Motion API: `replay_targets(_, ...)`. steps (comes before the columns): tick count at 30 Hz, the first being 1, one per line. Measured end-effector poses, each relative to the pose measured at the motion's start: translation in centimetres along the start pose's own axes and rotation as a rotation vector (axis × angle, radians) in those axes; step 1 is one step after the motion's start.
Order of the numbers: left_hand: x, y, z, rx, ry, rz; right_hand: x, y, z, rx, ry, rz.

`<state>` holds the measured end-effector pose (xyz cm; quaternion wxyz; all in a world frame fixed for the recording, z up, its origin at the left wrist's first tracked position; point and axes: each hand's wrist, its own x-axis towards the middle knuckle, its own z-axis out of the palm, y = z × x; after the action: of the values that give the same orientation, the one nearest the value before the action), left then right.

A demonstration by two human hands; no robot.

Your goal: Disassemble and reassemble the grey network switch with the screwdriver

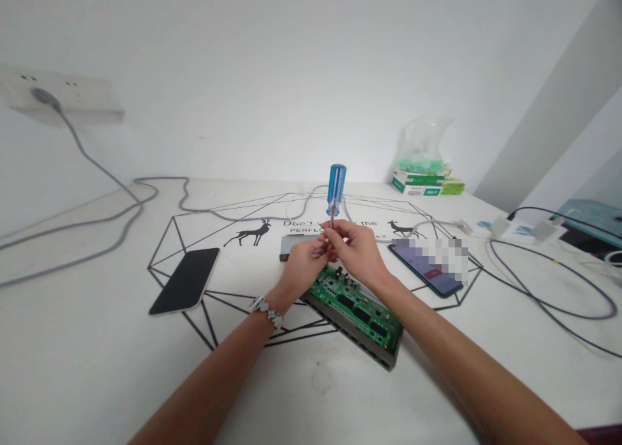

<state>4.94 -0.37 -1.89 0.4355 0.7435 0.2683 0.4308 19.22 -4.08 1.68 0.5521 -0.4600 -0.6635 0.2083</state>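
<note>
A screwdriver [336,189] with a clear blue handle stands nearly upright, handle at the top. My right hand [358,249] is closed, its fingertips pinching the metal shaft below the handle. My left hand [305,267] is closed too, fingers pressed together beside the lower shaft; whatever is between them is hidden. Under both hands lies a green circuit board [357,306] in a dark metal tray, set at a slant on the table. The screwdriver's tip is hidden by my fingers. Behind my left hand is a grey metal piece [290,243], partly covered.
A dark-screened phone [187,281] lies at left, a lit phone [427,267] at right. Grey cable [140,202] crosses the table [97,361] from a wall socket [90,95]. A power strip [515,228] with a black cable is at right. Boxes [418,182] and a plastic bag sit behind.
</note>
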Motion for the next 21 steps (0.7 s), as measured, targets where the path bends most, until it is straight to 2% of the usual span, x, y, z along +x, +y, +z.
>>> replay_targets(8,-0.5,0.8,-0.8,0.014,0.017,-0.096,0.3,-0.4,-1.2,-0.161,0.06,-0.038)
replay_targets(14,-0.8,1.1,-1.3,0.074,0.043,-0.092,0.3,-0.4,-1.2,-0.127,0.056,-0.028)
replay_targets(21,-0.5,0.9,-0.8,0.088,0.125,-0.066,0.3,-0.6,-0.9,-0.075,0.072,0.022)
